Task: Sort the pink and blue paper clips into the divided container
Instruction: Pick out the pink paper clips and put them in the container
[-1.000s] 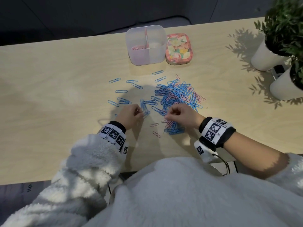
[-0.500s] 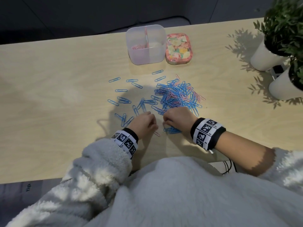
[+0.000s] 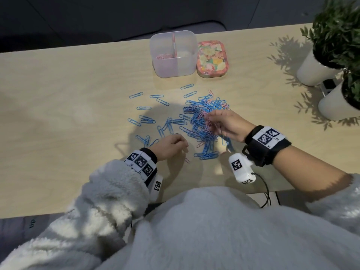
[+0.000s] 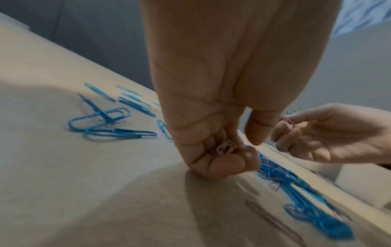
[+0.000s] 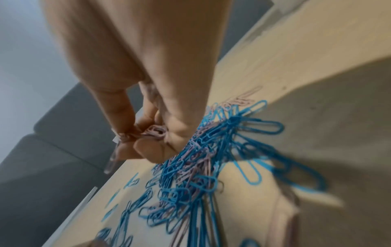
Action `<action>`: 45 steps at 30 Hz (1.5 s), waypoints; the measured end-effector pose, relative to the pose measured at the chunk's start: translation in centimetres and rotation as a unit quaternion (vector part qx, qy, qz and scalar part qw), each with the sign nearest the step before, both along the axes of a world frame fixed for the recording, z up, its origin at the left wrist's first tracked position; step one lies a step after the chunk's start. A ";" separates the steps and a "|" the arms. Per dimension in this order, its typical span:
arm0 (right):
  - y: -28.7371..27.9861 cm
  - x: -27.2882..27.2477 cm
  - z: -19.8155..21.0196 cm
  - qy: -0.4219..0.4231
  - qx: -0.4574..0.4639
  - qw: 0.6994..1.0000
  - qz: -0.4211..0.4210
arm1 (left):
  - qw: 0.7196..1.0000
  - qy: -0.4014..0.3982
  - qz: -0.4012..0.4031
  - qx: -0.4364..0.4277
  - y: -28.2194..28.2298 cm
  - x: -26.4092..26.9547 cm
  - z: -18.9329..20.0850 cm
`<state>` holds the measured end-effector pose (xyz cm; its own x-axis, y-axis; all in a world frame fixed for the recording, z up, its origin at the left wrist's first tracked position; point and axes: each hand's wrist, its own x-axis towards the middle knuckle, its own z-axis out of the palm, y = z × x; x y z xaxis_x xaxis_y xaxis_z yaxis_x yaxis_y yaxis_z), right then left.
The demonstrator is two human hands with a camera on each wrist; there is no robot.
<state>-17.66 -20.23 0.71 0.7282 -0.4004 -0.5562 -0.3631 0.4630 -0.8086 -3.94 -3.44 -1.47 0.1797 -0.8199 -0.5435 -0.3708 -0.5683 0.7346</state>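
Both hands, left hand point(image 4: 213, 150) and right hand point(image 5: 148, 133), curled around pink paper clips point(image 5: 155, 131).

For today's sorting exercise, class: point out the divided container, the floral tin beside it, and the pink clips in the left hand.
divided container point(image 3: 183, 64), head view, front wall.
floral tin point(image 3: 212, 56), head view, patterned lid.
pink clips point(image 4: 224, 147), left wrist view, loops showing between the curled fingers of the left hand point(image 4: 213, 127).

The person wears a fluffy white fleece top point(image 3: 194, 230). Each wrist has a black band with white square code markers point(image 3: 266, 140). A small white camera box point(image 3: 241, 168) with a black cable point(image 3: 266, 191) hangs under the right wrist.
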 end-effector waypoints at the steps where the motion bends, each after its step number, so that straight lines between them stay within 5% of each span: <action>1: 0.1 -0.1 -0.1 0.007 0.043 0.999 -0.014 | 0.998 -0.035 -0.046 0.005 0.1 -0.1 0.0; 5: 1.1 -0.2 -0.6 0.062 0.128 0.990 -0.011 | 0.965 -0.180 -0.189 -0.011 0.4 -0.5 -0.4; 8: 2.1 0.0 -1.5 0.106 -0.080 0.988 0.083 | 0.962 -0.185 -0.197 -0.024 0.4 -0.4 -0.6; 11: 2.6 -0.2 -2.1 0.072 -0.366 0.893 0.254 | 0.961 -0.190 -0.198 -0.016 0.5 -0.4 -0.9; 15: 2.7 -0.5 -1.7 0.140 -0.524 0.748 0.383 | 0.964 -0.187 -0.187 -0.004 -0.1 -0.1 -0.2; 22: 2.8 0.2 -1.5 0.163 -0.556 0.677 0.453 | 0.964 -0.243 -0.090 -0.064 -6.7 6.0 5.0; 24: 2.7 0.4 -1.2 0.159 -0.510 0.727 0.431 | 0.958 -0.267 -0.048 -0.090 -9.1 8.2 6.9; 29: -0.4 1.9 0.9 0.068 -0.286 0.919 0.262 | 0.933 -0.338 0.025 -0.121 -14.7 12.6 9.2; 32: -2.2 3.1 2.6 0.029 -0.097 0.983 0.155 | 0.922 -0.362 0.057 -0.122 -17.1 14.6 8.8; 35: -4.0 4.7 3.8 -0.003 -0.019 0.996 0.083 | 0.928 -0.357 0.049 -0.095 -18.1 15.7 7.5; 39: -6.5 8.0 4.8 0.002 -0.113 0.992 0.064 | 0.941 -0.320 0.047 -0.100 -17.6 15.7 6.6; 43: -8.0 13.3 6.5 -0.005 -0.162 0.986 -0.030 | 0.901 -0.351 0.072 -0.247 -14.1 13.8 6.3; 45: -8.5 16.3 7.3 -0.020 -0.137 0.987 -0.083 | 0.892 -0.368 0.071 -0.254 -11.6 12.4 5.2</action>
<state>-1.36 -28.75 8.04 0.6582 -0.6477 -0.3837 -0.2663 0.2764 -0.9234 8.42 -15.07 3.68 0.4562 -0.8672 0.1995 -0.8098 -0.3115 0.4972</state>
